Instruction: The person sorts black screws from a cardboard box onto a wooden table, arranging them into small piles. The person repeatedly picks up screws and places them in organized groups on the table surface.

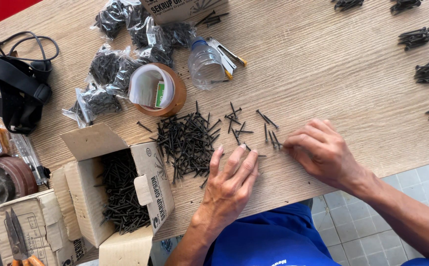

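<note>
Both hands rest low on the wooden surface point(322, 74): the left hand point(231, 184) lies flat, fingers spread and empty, its fingertips touching the near right edge of the loose pile of black screws point(187, 143), while the right hand point(320, 150) is curled, thumb and forefinger pinched together on a few scattered screws point(273, 140) at its left. The scattered screws lie between the two hands, just left of the right hand's fingertips and just beyond the left hand's, so the right hand is on them and the left is nearer the pile. Most of them point their long axes away from the person, slightly slanted. Left of the pile stands an open cardboard box of screws point(123, 194); farther off are a roll of brown tape point(158, 91), a clear plastic bottle point(205, 64) and filled plastic bags of screws point(108, 74). Small sorted bunches of screws point(428, 71) lie at the far right. Grey floor tiles point(372, 231) show past the near edge.
</note>
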